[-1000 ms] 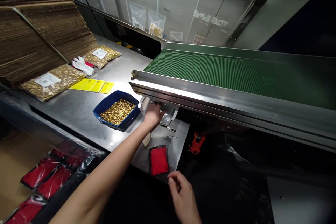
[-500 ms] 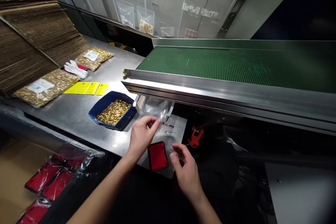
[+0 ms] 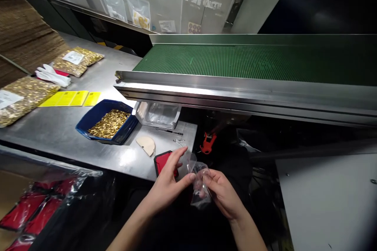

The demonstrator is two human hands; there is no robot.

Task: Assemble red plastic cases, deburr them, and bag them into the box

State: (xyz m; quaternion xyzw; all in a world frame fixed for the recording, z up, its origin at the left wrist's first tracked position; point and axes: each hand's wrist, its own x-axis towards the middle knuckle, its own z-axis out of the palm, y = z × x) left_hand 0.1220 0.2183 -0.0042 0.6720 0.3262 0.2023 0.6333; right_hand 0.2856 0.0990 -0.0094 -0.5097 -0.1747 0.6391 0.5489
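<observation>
A clear plastic bag (image 3: 200, 194) hangs from the fingers of my right hand (image 3: 222, 190), which are pinched on its right side. My left hand (image 3: 171, 180) is at the bag's left, thumb and fingers spread apart, the thumb tip against the plastic. Partly behind my left hand, a red piece with a black edge (image 3: 161, 161) lies on the metal table. Just left of it is a pale, rounded flat piece (image 3: 146, 145). A white tray (image 3: 159, 115) of clear bags sits under the conveyor edge.
A blue bin (image 3: 97, 115) holds small gold pieces. Yellow cards (image 3: 70, 98), white gloves (image 3: 53, 75) and bags of gold pieces (image 3: 28, 94) lie left. The green conveyor (image 3: 224, 60) spans the back. Red wrapped packs (image 3: 44, 211) fill a box lower left.
My right hand now grips a clear bag, and my left hand has moved right and down towards it with its fingers opened. The pale piece now shows; the view has shifted right.
</observation>
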